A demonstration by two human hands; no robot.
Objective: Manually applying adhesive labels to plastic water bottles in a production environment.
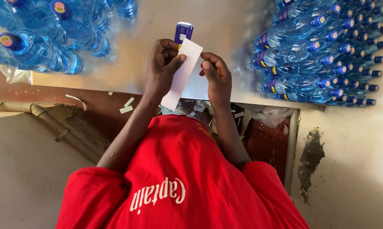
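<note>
Fingers of both hands pinch 1 white strip (181,76), held above the edge of a metal table (128,63). The left hand (162,68) has its thumb pressed over the strip's upper part with the other fingers curled behind. The right hand (217,74) grips the strip's right edge with thumb and forefinger, the rest of the fingers folded. The strip runs slanted, its top near a blue label (183,32) that shows just behind its upper end; whether that label is attached to the strip or to something behind it, I cannot tell.

As a judgement, the work looks like peeling or parting a label from its backing. Done well, it calls for a light pinch at the very edge, a slow, even pull along the strip's length, and keeping it flat so it neither creases nor sticks to itself.

On the table, capped blue bottles (327,51) lie stacked in rows on the person's right, close to the right hand. About 4 more bottles (43,46) lie on the left, well apart from the hands. Below the table edge, paper scraps (126,106) lie on a dark red surface, and crumpled plastic (270,114) sits beneath the table. The stack on the right leaves little elbow room; a wide pull could knock it.
</note>
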